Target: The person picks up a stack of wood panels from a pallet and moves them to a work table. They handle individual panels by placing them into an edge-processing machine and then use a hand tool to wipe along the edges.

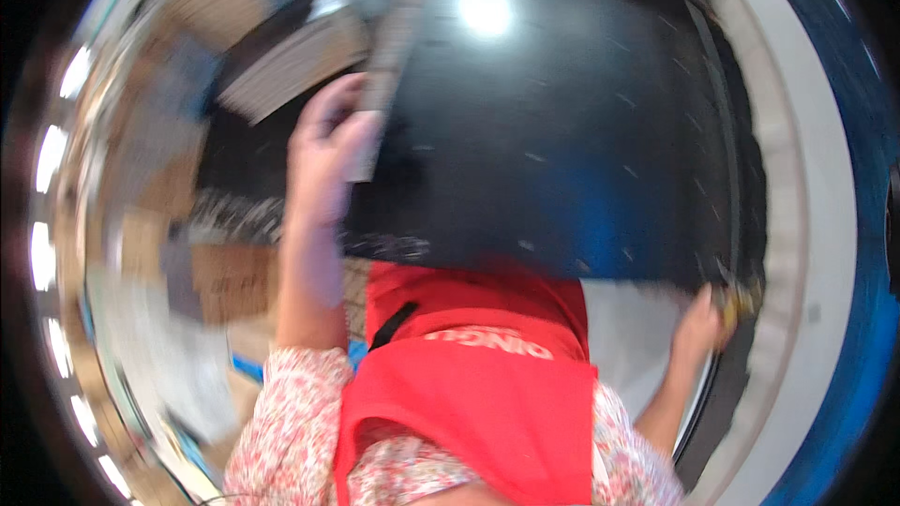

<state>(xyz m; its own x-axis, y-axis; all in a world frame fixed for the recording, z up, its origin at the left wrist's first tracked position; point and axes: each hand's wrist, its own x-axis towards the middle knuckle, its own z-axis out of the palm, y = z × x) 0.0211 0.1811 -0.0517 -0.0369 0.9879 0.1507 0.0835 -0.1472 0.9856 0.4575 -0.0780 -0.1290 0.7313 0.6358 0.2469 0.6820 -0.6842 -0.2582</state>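
Note:
A long, narrow pale grey strip lies along the left part of a black tabletop, its lower end whitish. My left hand reaches forward from the lower left and grips the strip's left edge, thumb and fingers curled against it. Far to the right, near the table's right edge, my right hand is closed round a small yellow-and-dark object. Motion blur hides what kind of object that is. Both hands are well apart.
Left of the strip sits a flat light-brown stack or carton. Cardboard boxes stand at the left, beyond the table. A white ledge runs down the right side. My red apron is close to the table's front edge.

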